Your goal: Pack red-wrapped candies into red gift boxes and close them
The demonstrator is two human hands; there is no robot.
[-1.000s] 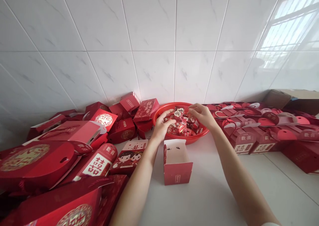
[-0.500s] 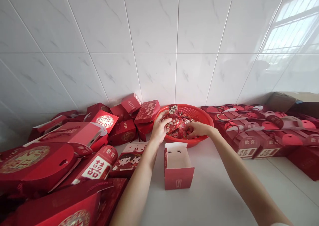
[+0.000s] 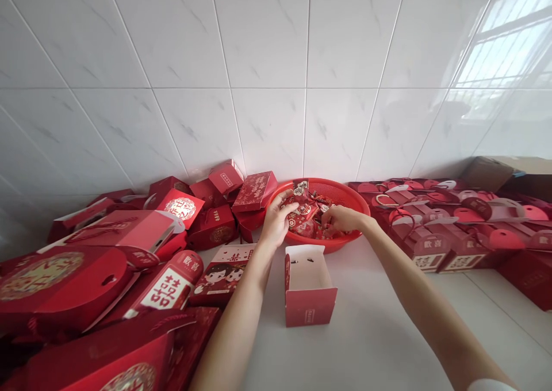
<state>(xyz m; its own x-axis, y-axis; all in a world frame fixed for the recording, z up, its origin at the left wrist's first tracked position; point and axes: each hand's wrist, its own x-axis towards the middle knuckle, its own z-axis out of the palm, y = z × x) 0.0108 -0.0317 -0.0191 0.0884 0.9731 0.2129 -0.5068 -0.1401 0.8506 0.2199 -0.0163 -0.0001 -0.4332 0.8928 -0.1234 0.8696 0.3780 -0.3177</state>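
Head view: left hand (image 3: 276, 221) pinches red packets (image 3: 301, 191) between thumb and fingers over the near-left side of the red basket (image 3: 347, 192), while the right hand (image 3: 338, 219) has bunched fingers down among the loose sweets inside, and whether it grips one cannot be told. Picking goes best, probably, with a light, steady left pinch so nothing slips, and right fingertips lifting single pieces rather than raking. The top held packet's long axis runs roughly upright, its free end toward the wall (image 3: 267, 132); the box (image 3: 310, 309) on the table (image 3: 366, 322) opens upward.
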